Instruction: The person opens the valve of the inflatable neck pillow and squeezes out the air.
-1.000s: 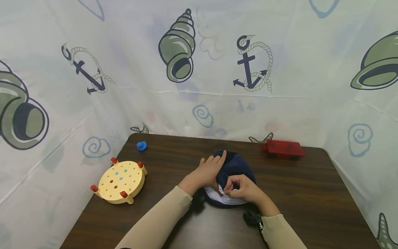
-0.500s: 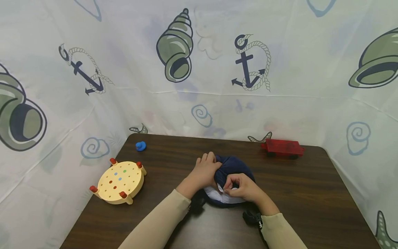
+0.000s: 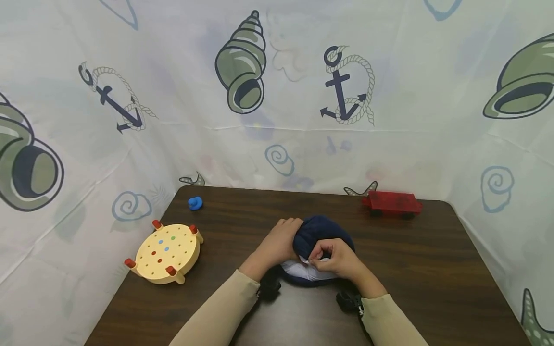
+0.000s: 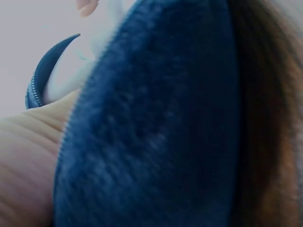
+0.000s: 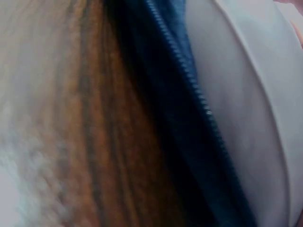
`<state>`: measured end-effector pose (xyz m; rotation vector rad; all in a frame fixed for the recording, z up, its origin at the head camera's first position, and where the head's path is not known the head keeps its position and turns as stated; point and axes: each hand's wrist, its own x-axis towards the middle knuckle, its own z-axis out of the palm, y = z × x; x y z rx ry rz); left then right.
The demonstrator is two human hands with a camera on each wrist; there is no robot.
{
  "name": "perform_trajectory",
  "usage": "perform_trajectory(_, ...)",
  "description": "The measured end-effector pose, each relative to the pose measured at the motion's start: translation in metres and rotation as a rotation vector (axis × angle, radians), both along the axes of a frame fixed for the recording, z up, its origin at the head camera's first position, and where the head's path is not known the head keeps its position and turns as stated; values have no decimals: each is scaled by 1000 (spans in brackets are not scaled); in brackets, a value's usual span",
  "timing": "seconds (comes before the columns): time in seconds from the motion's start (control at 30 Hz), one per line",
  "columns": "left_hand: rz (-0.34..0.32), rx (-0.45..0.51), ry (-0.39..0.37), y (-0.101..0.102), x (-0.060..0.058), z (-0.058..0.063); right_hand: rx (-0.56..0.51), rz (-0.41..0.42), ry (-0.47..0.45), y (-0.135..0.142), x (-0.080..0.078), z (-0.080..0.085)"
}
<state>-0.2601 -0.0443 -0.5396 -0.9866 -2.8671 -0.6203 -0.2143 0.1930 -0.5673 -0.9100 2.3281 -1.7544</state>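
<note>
A rounded navy cloth case (image 3: 322,228) with a toothed zipper lies on the table, its opening facing me. White fabric (image 3: 305,271) fills the opening. My left hand (image 3: 277,245) grips the case's left side, fingers over the outside. In the left wrist view, the base of the thumb (image 4: 28,156) passes inside the zipper edge (image 4: 71,118). At the opening, my right hand (image 3: 339,262) pinches with thumb and index finger at the white fabric; the fingertips hide the exact spot. Zipper teeth (image 5: 208,111) and smooth white fabric (image 5: 246,118) fill much of the right wrist view.
To the left stands a round cream toy (image 3: 166,254) with red-tipped legs and coloured dots. A small blue rubber duck (image 3: 195,203) sits at the back left of the brown table (image 3: 411,269). Toward the back right is a red toy wagon (image 3: 394,203). Patterned curtain (image 3: 294,96) surrounds the table.
My left fingers have drawn back from across the top of the case to its left side. The right hand keeps its pinch at the opening, almost in place.
</note>
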Motion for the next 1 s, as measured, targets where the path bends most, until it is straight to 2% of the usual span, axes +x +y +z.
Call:
perform_trajectory(0.17,47,105,-60,-6,3,-8,-26,-40,23,-3,1,-2)
perform_trajectory(0.3,48,94,-54,-7,3,-13,-26,-55,40,-4,1,-1)
perform_trajectory(0.4,35,87,-55,-7,3,-11,-29,-67,60,-5,1,1)
perform_trajectory(0.5,47,118,-88,-8,2,-10,-21,-83,105,-7,1,3)
perform_trajectory(0.7,86,203,-109,-10,-1,-12,28,-130,289,-11,-1,8)
perform_trajectory(0.83,107,196,-91,-11,0,-12,59,-175,418,-12,-1,8)
perform_trajectory(1.0,130,188,-58,-11,1,-9,115,-275,562,-11,-2,8)
